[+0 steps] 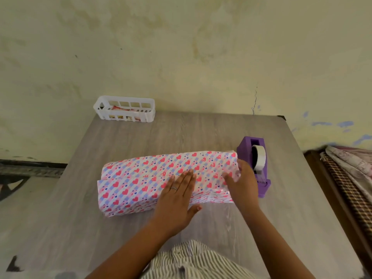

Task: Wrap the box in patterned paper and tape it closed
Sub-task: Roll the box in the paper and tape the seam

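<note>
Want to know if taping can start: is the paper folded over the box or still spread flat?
Folded over: the patterned paper overlaps along the top, pressed flat by the left hand. Right hand grips its end.

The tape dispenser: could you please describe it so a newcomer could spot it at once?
On the grey wooden table, look right of the heart-patterned wrapped box, just beyond the right hand. The tape dispenser is the only purple thing, holding a pale tape roll.

Pink and blue hearts on striped paper (141, 178), purple tape dispenser (247, 152), white basket (149, 115), grey woodgrain table (181, 133)
</note>
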